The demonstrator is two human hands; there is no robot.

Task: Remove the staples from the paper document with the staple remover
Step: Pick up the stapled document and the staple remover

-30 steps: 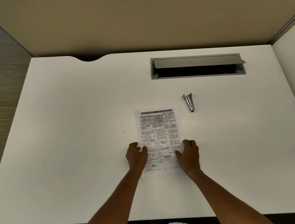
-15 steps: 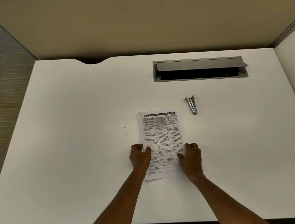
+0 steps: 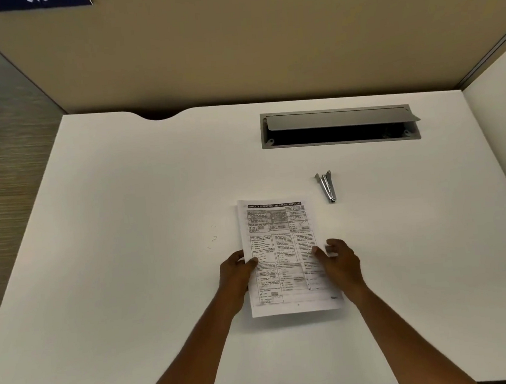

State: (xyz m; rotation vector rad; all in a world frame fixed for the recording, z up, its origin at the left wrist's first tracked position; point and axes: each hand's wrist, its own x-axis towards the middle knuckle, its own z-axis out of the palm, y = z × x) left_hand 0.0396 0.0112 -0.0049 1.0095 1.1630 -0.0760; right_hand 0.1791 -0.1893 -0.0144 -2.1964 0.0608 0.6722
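White paper document (image 3: 280,238), sides pinched by left hand (image 3: 236,273) and right hand (image 3: 340,263).

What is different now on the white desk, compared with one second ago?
Little. Both hands kept hold of the printed white paper document: the left hand grips its left edge, the right hand, blurred, pinches the right edge, fingers seemingly more spread. The paper's near end seems slightly raised. The metal staple remover and the loose staples stayed in place.
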